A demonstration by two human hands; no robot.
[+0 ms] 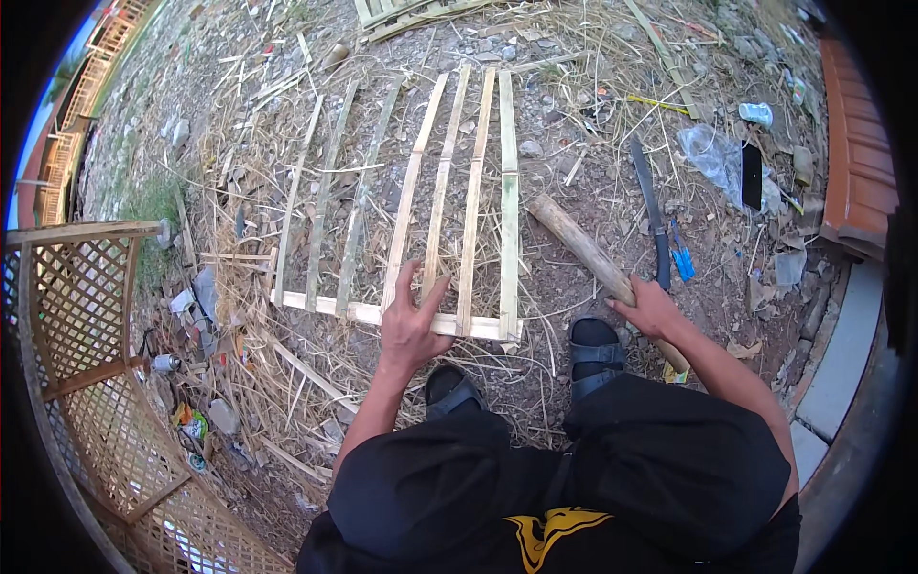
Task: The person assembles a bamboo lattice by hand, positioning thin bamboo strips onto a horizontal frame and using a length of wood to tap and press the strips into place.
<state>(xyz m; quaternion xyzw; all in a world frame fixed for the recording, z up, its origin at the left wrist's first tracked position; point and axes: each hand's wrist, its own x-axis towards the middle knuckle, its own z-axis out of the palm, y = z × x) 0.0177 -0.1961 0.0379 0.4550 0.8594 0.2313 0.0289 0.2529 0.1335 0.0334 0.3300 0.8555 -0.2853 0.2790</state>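
Note:
Several pale bamboo slats [510, 220] lie side by side on the ground, pointing away from me. Their near ends meet a bamboo crosspiece [363, 312]. Over that crosspiece is my left hand [411, 325], fingers spread around the near end of a slat; whether it presses on the bamboo I cannot tell. My right hand [652, 308] is wrapped round a thick round wooden stick [583, 244], which slants up to the left beside the slats. A machete [648, 196] with a dark handle lies just beyond that hand, and a blue-handled tool [682, 263] rests beside it.
Straw and bamboo scraps cover the ground. At right are a black phone [752, 177], a clear plastic bag [708, 148], a white cup [755, 115] and a concrete edge [840, 359]. A lattice bamboo panel [86, 297] stands at left; another slatted piece [411, 21] lies at the far side.

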